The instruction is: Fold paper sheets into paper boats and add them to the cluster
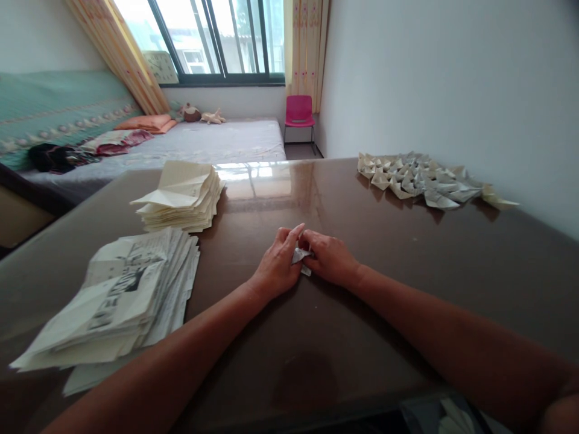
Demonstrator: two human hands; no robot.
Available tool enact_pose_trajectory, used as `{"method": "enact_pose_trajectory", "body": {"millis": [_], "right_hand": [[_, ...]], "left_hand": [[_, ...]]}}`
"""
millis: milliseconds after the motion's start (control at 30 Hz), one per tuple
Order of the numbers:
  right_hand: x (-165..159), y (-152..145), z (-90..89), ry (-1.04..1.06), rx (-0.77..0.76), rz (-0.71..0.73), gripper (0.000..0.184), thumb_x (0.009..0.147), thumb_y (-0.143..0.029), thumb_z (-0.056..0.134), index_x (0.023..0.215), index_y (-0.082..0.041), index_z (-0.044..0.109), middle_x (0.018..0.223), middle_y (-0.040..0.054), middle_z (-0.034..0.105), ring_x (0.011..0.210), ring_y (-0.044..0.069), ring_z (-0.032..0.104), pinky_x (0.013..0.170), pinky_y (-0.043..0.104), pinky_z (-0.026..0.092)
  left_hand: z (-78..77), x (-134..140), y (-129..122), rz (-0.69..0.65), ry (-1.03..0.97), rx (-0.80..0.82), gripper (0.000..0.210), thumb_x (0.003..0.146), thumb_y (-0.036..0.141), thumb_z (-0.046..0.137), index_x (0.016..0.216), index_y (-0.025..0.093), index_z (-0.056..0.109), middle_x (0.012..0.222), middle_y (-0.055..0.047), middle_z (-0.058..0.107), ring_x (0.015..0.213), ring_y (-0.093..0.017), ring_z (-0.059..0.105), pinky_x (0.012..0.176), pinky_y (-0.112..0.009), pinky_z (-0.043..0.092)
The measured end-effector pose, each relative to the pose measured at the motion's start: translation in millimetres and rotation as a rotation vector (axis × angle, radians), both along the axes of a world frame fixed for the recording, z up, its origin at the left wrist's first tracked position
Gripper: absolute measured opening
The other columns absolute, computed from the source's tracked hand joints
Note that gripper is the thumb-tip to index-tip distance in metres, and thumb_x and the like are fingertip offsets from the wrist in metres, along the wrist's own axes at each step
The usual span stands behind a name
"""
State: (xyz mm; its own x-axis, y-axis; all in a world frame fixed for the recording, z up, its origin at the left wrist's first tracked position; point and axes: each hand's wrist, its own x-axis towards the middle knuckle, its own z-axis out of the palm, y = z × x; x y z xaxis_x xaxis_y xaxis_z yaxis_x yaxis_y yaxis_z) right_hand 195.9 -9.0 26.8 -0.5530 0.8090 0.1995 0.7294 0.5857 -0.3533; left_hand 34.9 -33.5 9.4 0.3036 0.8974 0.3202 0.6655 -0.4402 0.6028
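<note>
A small piece of folded paper (299,256), whitish with grey print, sits between my two hands just above the brown table (353,343). My left hand (279,260) grips it from the left, its index finger stretched up and the other fingers partly hidden. From the right, my right hand (332,256) pinches the same paper with thumb and curled fingers. Most of the paper is covered by my fingers. Many small folded paper boats (407,178) stand grouped at the table's far right.
A stack of printed sheets (122,289) lies at the left, beside my left forearm. Behind it is a stack of cream paper (181,193). Beyond the table are a bed (235,135) and a pink chair (299,111). A white wall (443,78) borders the right side.
</note>
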Motion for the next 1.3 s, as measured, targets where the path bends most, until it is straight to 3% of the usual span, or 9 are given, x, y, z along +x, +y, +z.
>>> {"method": "enact_pose_trajectory", "body": {"millis": [367, 633, 767, 1000, 1133, 1300], "right_hand": [[2, 1, -1.6, -0.1, 0.034, -0.069, 0.016, 0.085, -0.029, 0.049, 0.098, -0.022, 0.05, 0.097, 0.0031, 0.065, 0.075, 0.017, 0.059, 0.057, 0.026, 0.027], [15, 9, -4.2, -0.046, -0.02, 0.016, 0.017, 0.081, -0.028, 0.056, 0.096, -0.022, 0.049, 0.091, 0.0003, 0.062, 0.075, 0.015, 0.055, 0.058, 0.023, 0.028], [20, 12, -5.2, 0.004, -0.023, 0.088, 0.018, 0.079, -0.023, 0.057, 0.096, -0.022, 0.051, 0.092, -0.0005, 0.06, 0.072, 0.012, 0.053, 0.061, 0.022, 0.031], [28, 21, 1.0, 0.064, -0.088, 0.279, 0.016, 0.079, -0.018, 0.058, 0.095, -0.021, 0.06, 0.094, -0.0009, 0.057, 0.068, 0.008, 0.052, 0.065, 0.02, 0.036], [37, 29, 6.0, 0.082, -0.161, 0.39, 0.016, 0.082, -0.02, 0.059, 0.097, -0.022, 0.065, 0.095, -0.0001, 0.058, 0.069, 0.008, 0.054, 0.068, 0.021, 0.039], [44, 35, 10.3, 0.06, -0.195, 0.463, 0.018, 0.084, -0.024, 0.06, 0.099, -0.023, 0.07, 0.102, 0.0019, 0.061, 0.072, 0.009, 0.055, 0.071, 0.022, 0.041]], "left_hand": [[1.7, 6, -1, 0.1, 0.056, -0.017, 0.057, 0.078, 0.013, 0.049, 0.133, 0.02, 0.036, 0.11, -0.008, 0.05, 0.088, -0.018, 0.056, 0.084, -0.035, 0.049], [6.8, 2, -1, 0.1, 0.13, -0.053, 0.053, 0.072, 0.008, 0.051, 0.122, 0.026, 0.046, 0.11, -0.003, 0.05, 0.081, -0.016, 0.056, 0.074, -0.03, 0.049], [7.3, -3, -2, 0.103, 0.152, -0.035, 0.034, 0.074, 0.011, 0.052, 0.106, 0.022, 0.049, 0.104, -0.002, 0.053, 0.079, -0.015, 0.056, 0.072, -0.028, 0.048], [12.4, -18, -5, -0.089, 0.3, 0.077, 0.009, 0.082, 0.015, 0.05, 0.09, 0.02, 0.053, 0.093, -0.002, 0.056, 0.087, -0.016, 0.055, 0.078, -0.027, 0.047], [16.4, -28, -6, -0.231, 0.357, 0.145, 0.016, 0.091, 0.02, 0.043, 0.097, 0.021, 0.058, 0.099, -0.004, 0.059, 0.093, -0.016, 0.053, 0.083, -0.027, 0.046], [19.0, -34, -5, -0.307, 0.405, 0.186, 0.027, 0.096, 0.027, 0.039, 0.099, 0.021, 0.065, 0.099, -0.005, 0.062, 0.092, -0.015, 0.054, 0.081, -0.025, 0.047]]}}
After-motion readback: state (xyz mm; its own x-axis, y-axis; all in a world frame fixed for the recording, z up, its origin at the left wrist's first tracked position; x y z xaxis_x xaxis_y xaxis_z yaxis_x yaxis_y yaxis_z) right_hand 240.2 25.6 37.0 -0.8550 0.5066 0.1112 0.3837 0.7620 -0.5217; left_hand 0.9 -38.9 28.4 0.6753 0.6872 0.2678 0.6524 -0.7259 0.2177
